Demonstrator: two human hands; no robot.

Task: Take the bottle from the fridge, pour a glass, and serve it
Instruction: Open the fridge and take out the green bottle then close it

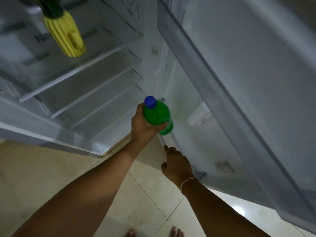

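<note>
The left hand (142, 125) is clamped round the green bottle (158, 117) — blue cap (150, 102) up — holding it in front of the open fridge (82, 79), near the door (239, 82). The right hand (176, 164), fingers loosely spread and gripping nothing, touches the door's lower edge. A yellow jug (65, 35) stands on a shelf.

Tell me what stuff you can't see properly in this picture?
- Green bottle, head view: its base and label side are hidden by the left hand.
- Yellow jug: its top is blurred and cut off by the upper edge.
- Right hand: fingertips sit against the fridge door; whether they grip is unclear.
</note>
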